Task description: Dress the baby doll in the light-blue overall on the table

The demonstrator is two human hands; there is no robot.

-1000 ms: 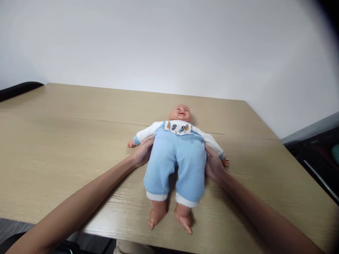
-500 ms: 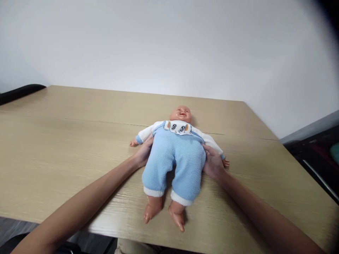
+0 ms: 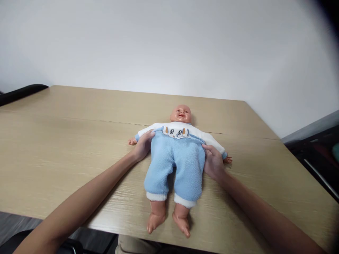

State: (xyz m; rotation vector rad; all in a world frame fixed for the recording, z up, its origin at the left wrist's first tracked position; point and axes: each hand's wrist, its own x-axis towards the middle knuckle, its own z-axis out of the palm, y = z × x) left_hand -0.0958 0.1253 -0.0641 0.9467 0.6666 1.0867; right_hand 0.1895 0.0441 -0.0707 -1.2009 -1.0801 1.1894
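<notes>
A baby doll (image 3: 181,114) lies on its back on the wooden table (image 3: 79,148), head away from me and bare feet toward me. It wears light blue fleece overalls (image 3: 185,155) with an animal-face bib and white cuffs, over a white long-sleeved top (image 3: 198,131). At the upper left side of the overalls, my left hand (image 3: 143,146) is closed on the fabric, its fingertips partly hidden. Across from it, my right hand (image 3: 213,162) pinches the right side edge of the overalls with thumb and fingers.
A white wall (image 3: 148,46) rises behind the table. Part of a black chair (image 3: 23,93) shows at the far left. Dark furniture (image 3: 315,158) stands beyond the right edge, and another dark seat (image 3: 23,241) is at the lower left.
The overalls' bib has shifted slightly down and left. The doll's feet reach a little nearer the front edge, and its face is tilted more toward me. Both hands keep hold.
</notes>
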